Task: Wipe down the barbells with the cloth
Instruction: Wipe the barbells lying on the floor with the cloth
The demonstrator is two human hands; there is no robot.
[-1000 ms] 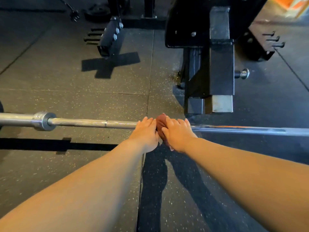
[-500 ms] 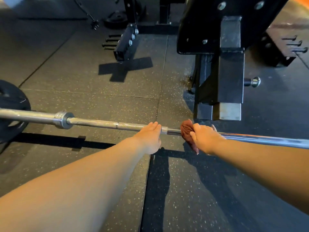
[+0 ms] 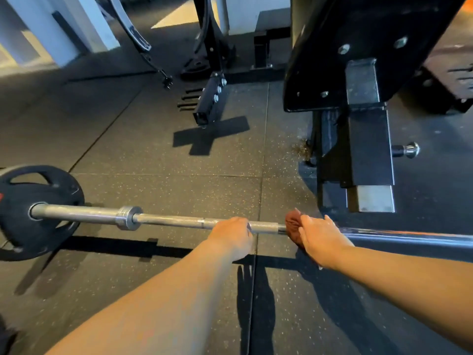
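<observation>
On the barbell point(image 3: 174, 221) shaft, midway: left grip point(image 3: 231, 235) curled over bare steel; right grip point(image 3: 321, 239) closed round the reddish-brown cloth point(image 3: 293, 226), which wraps the shaft. Far left, weight plate point(image 3: 38, 213) on the sleeve; black rack post point(image 3: 368, 155) stands on the floor point(image 3: 153, 155) just behind the cloth. One second ago the grips touched; knurled shaft now shows between them.

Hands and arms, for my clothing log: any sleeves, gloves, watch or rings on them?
Nothing worn shows. The left forearm and right forearm are bare to the picture's edge, no sleeves or watch. The left hand and right hand are gloveless; rings cannot be judged.
</observation>
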